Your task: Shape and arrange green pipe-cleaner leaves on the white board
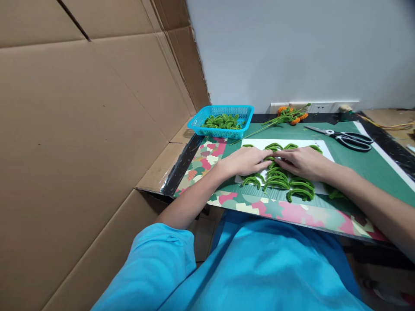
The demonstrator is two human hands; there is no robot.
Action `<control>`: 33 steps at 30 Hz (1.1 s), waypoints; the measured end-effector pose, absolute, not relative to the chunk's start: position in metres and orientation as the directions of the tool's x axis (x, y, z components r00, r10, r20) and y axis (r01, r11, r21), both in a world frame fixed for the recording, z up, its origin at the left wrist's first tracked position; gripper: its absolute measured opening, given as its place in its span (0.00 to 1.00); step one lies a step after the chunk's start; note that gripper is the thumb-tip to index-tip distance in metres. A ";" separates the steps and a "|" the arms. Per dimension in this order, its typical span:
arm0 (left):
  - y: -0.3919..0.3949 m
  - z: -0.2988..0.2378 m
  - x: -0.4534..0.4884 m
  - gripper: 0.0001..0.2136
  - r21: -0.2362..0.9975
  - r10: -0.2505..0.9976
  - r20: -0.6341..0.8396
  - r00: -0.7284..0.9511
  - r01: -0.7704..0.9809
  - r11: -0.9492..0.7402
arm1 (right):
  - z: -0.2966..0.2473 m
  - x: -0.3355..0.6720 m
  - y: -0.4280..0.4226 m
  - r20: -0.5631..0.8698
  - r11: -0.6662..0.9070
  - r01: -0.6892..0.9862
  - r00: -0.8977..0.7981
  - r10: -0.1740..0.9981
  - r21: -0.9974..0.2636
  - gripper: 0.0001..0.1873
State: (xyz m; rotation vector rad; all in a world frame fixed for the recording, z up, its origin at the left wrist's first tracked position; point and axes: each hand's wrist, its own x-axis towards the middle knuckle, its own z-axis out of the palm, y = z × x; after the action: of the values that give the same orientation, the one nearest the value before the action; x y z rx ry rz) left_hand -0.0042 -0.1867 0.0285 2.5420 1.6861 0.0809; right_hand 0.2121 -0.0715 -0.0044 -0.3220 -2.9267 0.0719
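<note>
Curved green pipe-cleaner pieces (276, 183) lie in rows on a sheet of white paper (256, 142), some hanging over its front edge. Above the middle row my left hand (251, 161) and my right hand (303, 162) meet, fingertips almost touching. Both hands have their fingers closed around one of these green pieces (271, 159), which is mostly covered by the fingers. More arcs show beyond my knuckles, and another cluster (333, 192) is partly under my right forearm.
A blue plastic basket (191, 125) of green pieces stands at the back left. Orange pipe-cleaner flowers (294, 117) on green stems lie near the wall. Black-handled scissors (348, 139) rest at the right. A cardboard wall (97, 108) bounds the left side.
</note>
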 end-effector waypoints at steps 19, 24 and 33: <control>-0.185 0.027 -0.004 0.17 0.098 0.924 -0.010 0.382 0.920 -0.379 | -0.008 0.212 -0.069 0.196 0.973 0.230 -0.953 0.231 -0.027 0.21; -0.185 0.026 -0.003 0.17 0.094 0.924 -0.012 0.381 0.921 -0.379 | -0.006 0.213 -0.069 0.191 0.974 0.223 -0.955 0.226 -0.033 0.21; -0.186 0.029 -0.002 0.18 0.097 0.931 -0.036 0.363 0.928 -0.359 | -0.007 0.213 -0.069 0.188 0.973 0.225 -0.955 0.230 -0.045 0.21</control>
State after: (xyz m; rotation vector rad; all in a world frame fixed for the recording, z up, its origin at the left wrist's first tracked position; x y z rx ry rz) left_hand -0.0017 -0.1857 0.0291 2.5095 1.7176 0.0382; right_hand 0.2131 -0.0691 -0.0067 -0.3407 -2.9282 0.0334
